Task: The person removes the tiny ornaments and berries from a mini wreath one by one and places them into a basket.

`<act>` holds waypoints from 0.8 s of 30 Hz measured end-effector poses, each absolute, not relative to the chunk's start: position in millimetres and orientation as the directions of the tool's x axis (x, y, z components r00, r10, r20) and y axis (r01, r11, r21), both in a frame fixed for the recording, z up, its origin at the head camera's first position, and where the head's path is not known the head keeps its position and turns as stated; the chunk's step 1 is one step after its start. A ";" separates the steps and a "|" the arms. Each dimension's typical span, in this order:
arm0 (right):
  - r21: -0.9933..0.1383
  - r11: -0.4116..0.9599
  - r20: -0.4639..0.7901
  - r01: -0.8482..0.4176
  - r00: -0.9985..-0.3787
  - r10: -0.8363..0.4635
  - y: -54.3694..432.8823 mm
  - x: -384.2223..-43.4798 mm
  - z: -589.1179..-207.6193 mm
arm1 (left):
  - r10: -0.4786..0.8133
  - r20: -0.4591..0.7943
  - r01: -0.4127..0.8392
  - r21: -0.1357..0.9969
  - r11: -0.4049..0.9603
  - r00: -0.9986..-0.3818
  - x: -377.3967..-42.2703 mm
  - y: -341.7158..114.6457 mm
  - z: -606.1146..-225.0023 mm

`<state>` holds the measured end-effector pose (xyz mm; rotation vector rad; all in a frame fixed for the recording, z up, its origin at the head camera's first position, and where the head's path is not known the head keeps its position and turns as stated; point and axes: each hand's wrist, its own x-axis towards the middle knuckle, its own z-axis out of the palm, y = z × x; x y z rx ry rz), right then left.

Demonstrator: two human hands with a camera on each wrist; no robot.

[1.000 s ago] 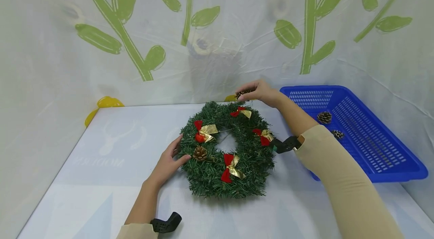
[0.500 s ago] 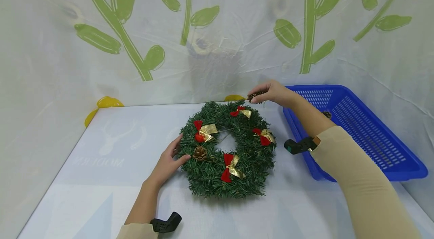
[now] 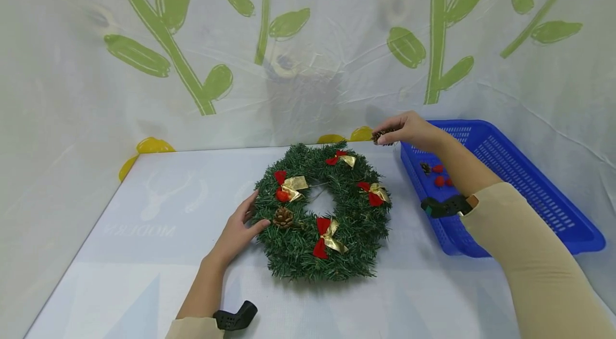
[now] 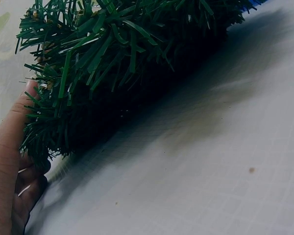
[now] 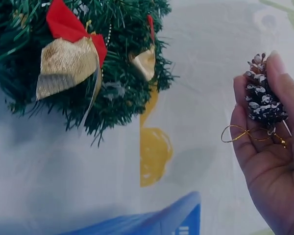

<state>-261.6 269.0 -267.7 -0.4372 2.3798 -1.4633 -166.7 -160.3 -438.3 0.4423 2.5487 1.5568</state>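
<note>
A green wreath (image 3: 358, 229) with red-and-gold bows, a red ball and a brown pine cone (image 3: 283, 217) lies on the table. My left hand (image 3: 239, 229) grips its left edge, the thumb on top; in the left wrist view, curled fingers (image 4: 32, 188) reach under the greenery (image 4: 103, 63). Beyond the wreath's upper right, my right hand (image 3: 409, 132) pinches a pine cone with white-tipped scales (image 5: 263, 95) between thumb and fingers. A gold string loop (image 5: 237, 133) hangs from that cone. In the head view the fingers partly cover it.
On the right stands a blue basket (image 3: 584, 243), partly hidden by my right forearm. Several red pieces (image 3: 440, 181) and a small pine cone (image 3: 425, 168) lie in it. A white sheet with printed flowers (image 3: 337, 34) closes off the back of the table.
My right hand has moved right with the pine cone, away from the wreath's top toward the basket. Red pieces in the basket have come into view. My left hand stays on the wreath.
</note>
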 end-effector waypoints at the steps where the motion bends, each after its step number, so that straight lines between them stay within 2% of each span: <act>1: -0.899 0.428 -0.100 -0.098 -0.904 -0.416 271.9 -260.5 -267.6 | 0.310 0.048 0.184 0.886 0.427 -0.949 -166.7 -160.2 -438.2; 12: -0.892 0.447 -0.110 -0.061 -0.932 -0.346 306.4 -248.0 -268.1 | 0.305 0.046 0.181 0.885 0.430 -0.951 -167.2 -160.7 -438.1; 24: -0.799 0.601 -0.179 -0.004 -0.953 -0.243 339.3 -232.3 -267.0 | 0.306 0.044 0.179 0.887 0.427 -0.951 -167.7 -160.2 -440.2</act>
